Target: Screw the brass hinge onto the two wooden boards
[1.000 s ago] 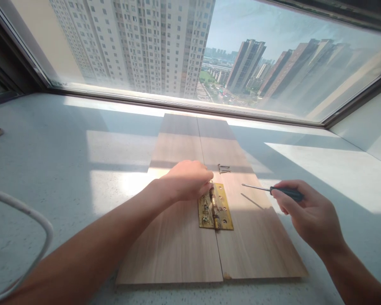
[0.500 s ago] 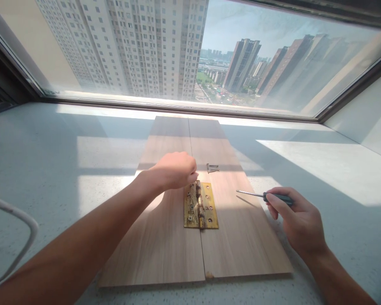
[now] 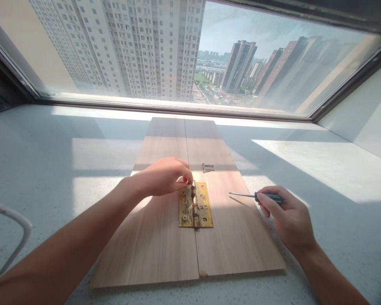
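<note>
My left hand (image 3: pixel 168 176) is at the far left corner of a worn brass hinge (image 3: pixel 206 207), its thumb and fingers pinched together. Whatever they may hold is hidden. The hinge lies opened flat across the seam of two pale wooden boards (image 3: pixel 155 237). Screw heads show in its left leaf; holes show along the right leaf. My right hand (image 3: pixel 290 220) is wrapped round the dark handle of a screwdriver (image 3: pixel 241 194). Its shaft points left above the right board, apart from the hinge. Several loose screws (image 3: pixel 208 168) lie on the right board beyond the hinge.
The boards rest on a pale speckled sill (image 3: pixel 95 156) below a large window with a dark frame (image 3: pixel 178 109). A white curled metal piece (image 3: pixel 23 224) stands at the left edge. One board has a chipped spot (image 3: pixel 203 273) at its near end.
My left hand has come slightly down and left, its fingers now at the hinge's far left corner. The whole view has shifted a little; the screwdriver stays in my right hand.
</note>
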`<state>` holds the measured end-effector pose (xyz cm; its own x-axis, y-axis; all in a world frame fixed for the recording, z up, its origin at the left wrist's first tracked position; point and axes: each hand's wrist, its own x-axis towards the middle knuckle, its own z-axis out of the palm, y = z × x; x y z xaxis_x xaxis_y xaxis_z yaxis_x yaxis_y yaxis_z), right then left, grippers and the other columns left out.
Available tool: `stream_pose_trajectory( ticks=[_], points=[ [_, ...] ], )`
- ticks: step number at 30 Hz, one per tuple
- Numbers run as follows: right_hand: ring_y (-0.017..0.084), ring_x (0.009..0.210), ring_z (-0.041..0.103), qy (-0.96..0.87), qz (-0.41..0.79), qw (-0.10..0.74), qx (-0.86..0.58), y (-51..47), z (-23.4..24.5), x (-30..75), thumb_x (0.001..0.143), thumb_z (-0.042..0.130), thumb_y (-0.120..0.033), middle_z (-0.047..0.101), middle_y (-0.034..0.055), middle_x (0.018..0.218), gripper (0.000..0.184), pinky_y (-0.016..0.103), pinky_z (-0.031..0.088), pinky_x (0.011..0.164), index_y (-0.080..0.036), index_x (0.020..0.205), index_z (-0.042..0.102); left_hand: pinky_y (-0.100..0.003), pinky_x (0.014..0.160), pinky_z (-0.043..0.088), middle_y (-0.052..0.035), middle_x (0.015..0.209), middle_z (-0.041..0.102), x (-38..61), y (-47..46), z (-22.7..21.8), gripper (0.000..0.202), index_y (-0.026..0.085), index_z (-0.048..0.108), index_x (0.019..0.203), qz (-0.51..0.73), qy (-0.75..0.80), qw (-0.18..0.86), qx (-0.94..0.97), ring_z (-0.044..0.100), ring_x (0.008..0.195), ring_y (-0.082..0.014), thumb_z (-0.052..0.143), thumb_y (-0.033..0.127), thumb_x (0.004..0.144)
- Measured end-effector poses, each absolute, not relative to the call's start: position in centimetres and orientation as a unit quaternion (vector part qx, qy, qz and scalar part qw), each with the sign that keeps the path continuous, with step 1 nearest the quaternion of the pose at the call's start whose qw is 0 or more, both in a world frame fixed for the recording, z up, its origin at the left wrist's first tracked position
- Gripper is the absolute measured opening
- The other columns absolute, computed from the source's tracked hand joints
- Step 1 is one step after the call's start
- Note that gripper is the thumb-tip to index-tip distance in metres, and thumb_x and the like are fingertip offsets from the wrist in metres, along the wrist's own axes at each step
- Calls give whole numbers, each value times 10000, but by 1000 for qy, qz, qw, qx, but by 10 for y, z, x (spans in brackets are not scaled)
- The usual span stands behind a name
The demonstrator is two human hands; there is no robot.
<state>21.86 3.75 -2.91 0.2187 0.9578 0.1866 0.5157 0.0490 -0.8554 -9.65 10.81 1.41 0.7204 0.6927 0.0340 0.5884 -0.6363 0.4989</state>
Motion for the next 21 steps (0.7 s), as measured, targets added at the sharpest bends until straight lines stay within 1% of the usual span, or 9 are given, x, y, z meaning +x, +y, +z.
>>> stream_pose_trajectory(
  ticks=[3,6,9,11,14,17,21],
  points=[
    [132,505,447,-565,256,448,-644,37,-27,216,795,656,-410,500,-33,506,208,271,349,489,-208,780,606,-260,647,379,-7,861,669,-93,109,14,150,229,716,834,94,357,191,910,569,769,-138,579,167,825],
    [134,502,430,-554,259,456,-647,36,-23,211,795,650,-403,485,-30,502,202,276,329,482,-209,766,602,-259,574,328,-9,812,639,-89,106,22,109,203,653,760,55,378,133,914,537,714,-139,565,202,823],
    [137,509,430,-551,257,457,-650,35,-22,210,787,651,-394,488,-28,510,195,282,327,492,-207,759,602,-262,530,281,-16,740,603,-86,107,29,227,179,565,666,29,394,104,913,480,631,-132,522,287,861],
    [137,514,434,-559,264,445,-648,35,-23,211,791,648,-404,493,-29,514,205,283,334,505,-206,765,602,-263,531,286,-18,704,596,-84,113,31,294,177,533,645,33,410,120,904,471,608,-130,495,346,882],
    [133,524,434,-571,271,425,-648,37,-26,215,808,635,-423,490,-35,520,222,279,339,523,-206,775,600,-263,544,308,-28,705,614,-79,127,27,311,178,546,663,45,431,148,889,503,612,-136,477,381,888],
    [135,555,459,-574,270,420,-650,39,-29,217,813,636,-434,519,-30,557,233,276,352,547,-205,783,601,-263,539,307,-37,725,638,-72,142,20,268,182,595,688,40,422,153,893,531,625,-147,500,359,864],
    [140,583,488,-576,271,419,-648,40,-31,218,811,640,-444,559,-17,603,245,274,358,557,-202,791,606,-264,522,295,-40,740,657,-62,159,14,231,189,650,739,40,407,147,901,529,616,-152,523,349,849]
  ],
)
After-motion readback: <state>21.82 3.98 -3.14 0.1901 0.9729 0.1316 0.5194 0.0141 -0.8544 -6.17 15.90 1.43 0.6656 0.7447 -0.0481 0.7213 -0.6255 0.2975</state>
